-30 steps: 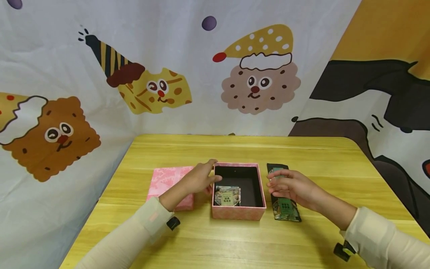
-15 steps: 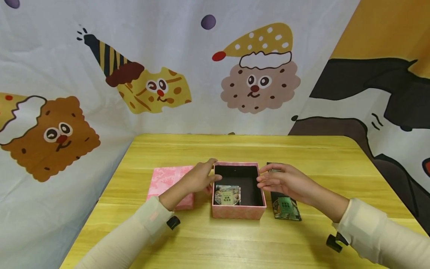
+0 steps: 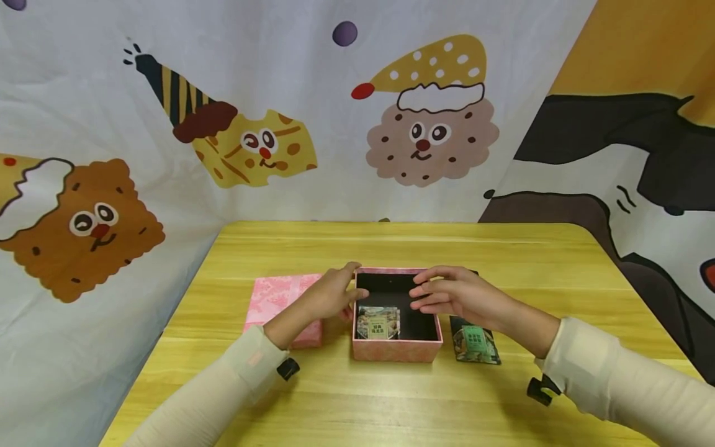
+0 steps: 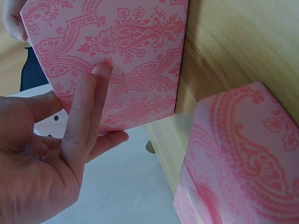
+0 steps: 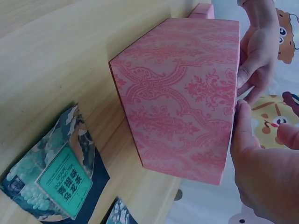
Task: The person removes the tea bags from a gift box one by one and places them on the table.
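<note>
A pink patterned box stands on the table with its black inside facing up. Inside it, at the front left, lies a tea packet with a light green label. My left hand grips the box's left wall, thumb over the rim and fingers along the outside. My right hand reaches over the box's right rim with fingers extended above the opening, nothing visible in them. Right of the box lies a dark tea packet with a green label; another packet is partly cut off in the right wrist view.
The pink box lid lies on the table just left of the box, partly covered by my left forearm. The wooden table runs back to a hanging cloth printed with cartoon biscuits and cheese.
My right hand has moved left, from above the dark packets to over the box's right rim. My left hand, the box and the packet inside have stayed in place.
</note>
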A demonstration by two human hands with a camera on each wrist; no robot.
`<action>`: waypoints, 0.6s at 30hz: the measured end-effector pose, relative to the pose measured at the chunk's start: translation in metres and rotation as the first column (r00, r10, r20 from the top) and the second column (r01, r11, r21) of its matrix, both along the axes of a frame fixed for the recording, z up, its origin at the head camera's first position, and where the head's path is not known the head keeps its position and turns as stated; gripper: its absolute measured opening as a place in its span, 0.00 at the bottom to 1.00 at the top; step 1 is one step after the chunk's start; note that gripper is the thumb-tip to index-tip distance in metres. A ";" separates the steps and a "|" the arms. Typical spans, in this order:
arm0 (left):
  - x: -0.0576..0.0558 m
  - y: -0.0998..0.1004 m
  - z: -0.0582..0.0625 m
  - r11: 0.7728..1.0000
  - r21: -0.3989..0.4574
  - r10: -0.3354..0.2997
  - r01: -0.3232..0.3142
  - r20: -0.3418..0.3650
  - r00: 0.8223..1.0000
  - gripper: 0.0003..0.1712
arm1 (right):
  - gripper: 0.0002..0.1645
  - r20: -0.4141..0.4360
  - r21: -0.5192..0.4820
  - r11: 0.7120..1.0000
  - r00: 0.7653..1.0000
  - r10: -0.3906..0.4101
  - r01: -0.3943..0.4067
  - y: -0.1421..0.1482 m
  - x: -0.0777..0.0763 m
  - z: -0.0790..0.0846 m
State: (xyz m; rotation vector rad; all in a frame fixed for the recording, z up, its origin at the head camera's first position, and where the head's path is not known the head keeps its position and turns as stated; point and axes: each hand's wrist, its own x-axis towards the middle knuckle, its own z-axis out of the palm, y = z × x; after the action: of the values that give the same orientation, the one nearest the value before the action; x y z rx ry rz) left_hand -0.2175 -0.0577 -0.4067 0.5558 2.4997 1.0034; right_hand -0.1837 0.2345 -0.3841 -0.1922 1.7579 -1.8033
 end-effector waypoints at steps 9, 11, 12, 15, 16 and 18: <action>0.000 0.000 0.000 1.000 -0.007 0.006 -0.006 0.008 1.000 0.39 | 0.22 0.021 0.003 1.000 1.000 0.005 -0.005 -0.016 -0.004 -0.003; -0.001 0.000 -0.001 1.000 -0.008 0.007 -0.007 0.012 1.000 0.39 | 0.22 0.026 0.015 1.000 1.000 0.005 -0.005 -0.020 -0.005 -0.004; -0.001 0.000 -0.001 1.000 -0.008 0.007 -0.007 0.013 1.000 0.40 | 0.22 0.027 0.019 1.000 1.000 0.008 -0.008 -0.022 -0.006 -0.005; -0.001 0.000 -0.001 1.000 -0.009 0.004 -0.004 0.011 1.000 0.39 | 0.21 0.029 0.040 0.999 1.000 0.007 -0.008 -0.029 -0.008 -0.006; -0.001 0.000 -0.001 1.000 -0.009 0.003 -0.003 0.009 1.000 0.39 | 0.21 0.028 0.046 0.999 1.000 0.009 -0.010 -0.031 -0.008 -0.006; -0.001 0.000 0.000 1.000 -0.010 0.002 -0.002 0.006 1.000 0.39 | 0.21 0.029 0.060 0.998 1.000 0.013 -0.015 -0.035 -0.009 -0.007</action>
State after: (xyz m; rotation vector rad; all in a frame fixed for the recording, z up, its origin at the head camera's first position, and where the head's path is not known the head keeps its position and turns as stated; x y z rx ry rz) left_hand -0.2183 -0.0582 -0.4070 0.5462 2.4990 0.9914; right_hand -0.1931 0.1991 -0.3912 -0.1533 1.7838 -1.7331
